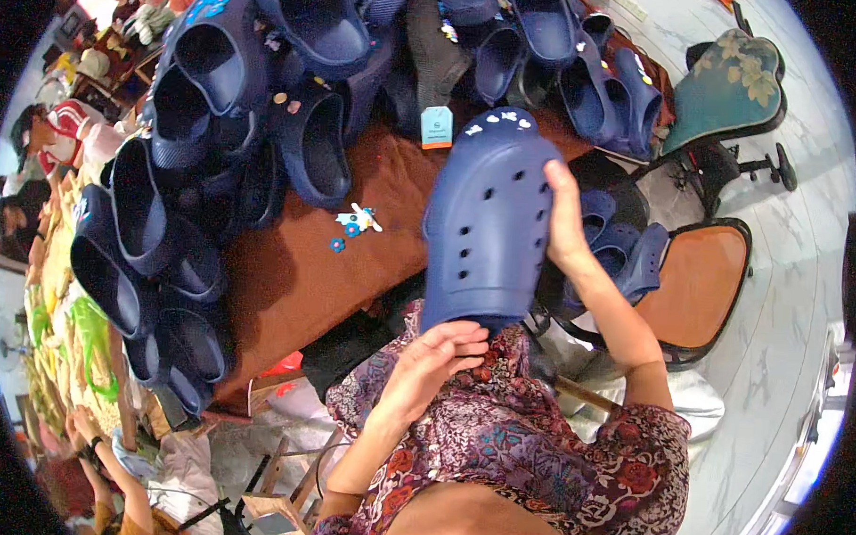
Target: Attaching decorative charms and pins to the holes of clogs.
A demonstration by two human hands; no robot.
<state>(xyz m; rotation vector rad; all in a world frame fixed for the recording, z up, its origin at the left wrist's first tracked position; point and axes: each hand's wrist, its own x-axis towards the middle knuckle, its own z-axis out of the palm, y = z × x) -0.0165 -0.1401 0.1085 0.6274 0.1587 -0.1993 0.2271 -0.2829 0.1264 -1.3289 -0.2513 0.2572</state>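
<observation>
A navy blue foam clog (490,232) is held up before me with its vent-holed top toward me and its toe pointing away. Small white charms (499,124) dot the toe. My right hand (564,216) grips the clog's right side, thumb along its edge and the other fingers hidden behind. At the near end, my left hand (439,357) has its bent fingers closed on the clog's lower edge by the foot opening. Loose blue flower charms (352,230) and a white charm (362,215) lie on the brown tabletop (315,264) left of the clog.
Piles of navy clogs (209,62) cover the table's left and far sides. A tag (437,126) hangs beyond the held clog. More clogs (617,246) rest on a seat at the right, beside an orange-seated chair (705,287) and a green chair (726,89). Another person's arms (119,464) show at lower left.
</observation>
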